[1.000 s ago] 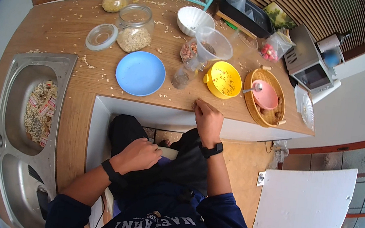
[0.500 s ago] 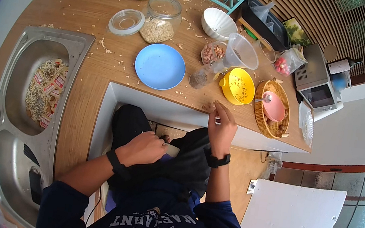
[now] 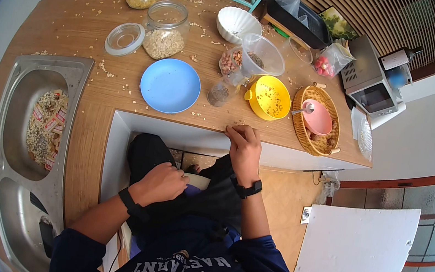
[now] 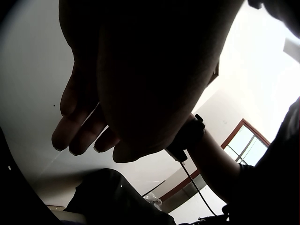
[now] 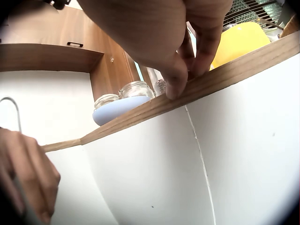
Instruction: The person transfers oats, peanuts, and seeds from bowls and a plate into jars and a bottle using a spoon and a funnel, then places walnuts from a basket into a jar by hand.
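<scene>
At the counter's front edge, the right hand (image 3: 244, 146) has its bent fingertips on the wood, beside a few small dark bits (image 3: 239, 122). In the right wrist view its fingers (image 5: 206, 51) point down at the edge. The left hand (image 3: 163, 183) rests loosely on the lap; its relaxed fingers (image 4: 82, 136) hang dark against the light in the left wrist view. Nearest the right hand stand a clear bottle (image 3: 217, 96) with dark seeds, a transparent funnel (image 3: 265, 53) leaning above it, and a yellow bowl (image 3: 269, 99) with dark specks. A blue plate (image 3: 170, 86) lies farther left.
Behind are an oat jar (image 3: 164, 39), its lid (image 3: 124, 39), a white fluted bowl (image 3: 238, 23) and a container of nuts (image 3: 229, 62). A wicker basket (image 3: 297, 128) holds a pink bowl (image 3: 317, 118). Left is a sink (image 3: 19, 125) with spilled oats and wrappers. Flakes litter the counter (image 3: 106, 95).
The right hand first lifts slightly with its fingers raised, then lowers back to the counter edge, fingers bent. The left hand stays on the lap. The head view shifts and returns.
</scene>
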`<act>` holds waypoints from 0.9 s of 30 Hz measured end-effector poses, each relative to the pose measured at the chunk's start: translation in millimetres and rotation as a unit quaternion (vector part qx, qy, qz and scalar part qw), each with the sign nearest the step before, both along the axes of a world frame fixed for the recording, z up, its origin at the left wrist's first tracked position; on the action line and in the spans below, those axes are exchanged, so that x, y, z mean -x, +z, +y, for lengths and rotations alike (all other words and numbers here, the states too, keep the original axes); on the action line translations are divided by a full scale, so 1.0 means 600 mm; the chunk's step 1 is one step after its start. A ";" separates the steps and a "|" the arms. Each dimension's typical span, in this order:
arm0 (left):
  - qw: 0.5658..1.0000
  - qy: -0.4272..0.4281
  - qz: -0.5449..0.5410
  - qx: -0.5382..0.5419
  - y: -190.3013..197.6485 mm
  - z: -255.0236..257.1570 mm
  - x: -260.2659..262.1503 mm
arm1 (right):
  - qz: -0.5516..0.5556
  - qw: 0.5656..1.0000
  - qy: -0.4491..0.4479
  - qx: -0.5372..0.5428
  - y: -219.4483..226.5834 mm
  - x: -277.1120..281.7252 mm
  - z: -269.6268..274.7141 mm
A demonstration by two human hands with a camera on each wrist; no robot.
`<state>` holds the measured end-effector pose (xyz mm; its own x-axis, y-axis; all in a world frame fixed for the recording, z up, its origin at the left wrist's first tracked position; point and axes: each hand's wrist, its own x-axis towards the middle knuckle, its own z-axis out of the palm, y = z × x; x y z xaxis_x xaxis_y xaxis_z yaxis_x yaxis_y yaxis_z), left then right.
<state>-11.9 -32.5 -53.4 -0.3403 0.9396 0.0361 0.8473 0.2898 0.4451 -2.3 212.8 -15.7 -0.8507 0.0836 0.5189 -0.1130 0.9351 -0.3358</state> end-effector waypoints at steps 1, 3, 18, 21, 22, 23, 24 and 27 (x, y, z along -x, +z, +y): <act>1.000 0.000 -0.004 0.002 0.003 0.000 0.000 | -0.008 1.000 0.000 0.004 0.005 -0.002 0.001; 1.000 -0.002 0.000 0.006 -0.007 0.002 -0.002 | -0.014 1.000 0.005 0.005 0.014 0.004 0.013; 0.999 0.009 -0.010 0.031 -0.012 -0.003 0.001 | 0.012 0.995 0.010 0.099 0.201 0.224 0.167; 0.999 0.012 -0.002 0.032 -0.016 -0.003 0.000 | 0.057 0.987 -0.010 0.147 0.205 0.187 0.161; 0.999 0.009 0.004 0.032 -0.017 -0.001 0.000 | 0.054 0.979 -0.025 0.197 0.225 0.163 0.142; 0.999 0.006 0.001 0.032 -0.017 0.000 -0.001 | 0.049 0.967 -0.043 0.247 0.247 0.145 0.127; 1.000 0.002 0.001 0.028 -0.015 0.000 -0.002 | 0.047 0.967 -0.050 0.246 0.267 0.133 0.112; 1.000 -0.004 -0.007 0.025 -0.017 0.002 -0.003 | 0.063 0.993 0.098 -0.022 0.326 0.110 0.064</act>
<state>-10.2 -31.1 -63.8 -0.3337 0.9425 -0.0159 0.8436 0.3061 0.4412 -68.2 251.1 179.7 -0.7771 -0.1020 0.6210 -0.3322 0.9045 -0.2673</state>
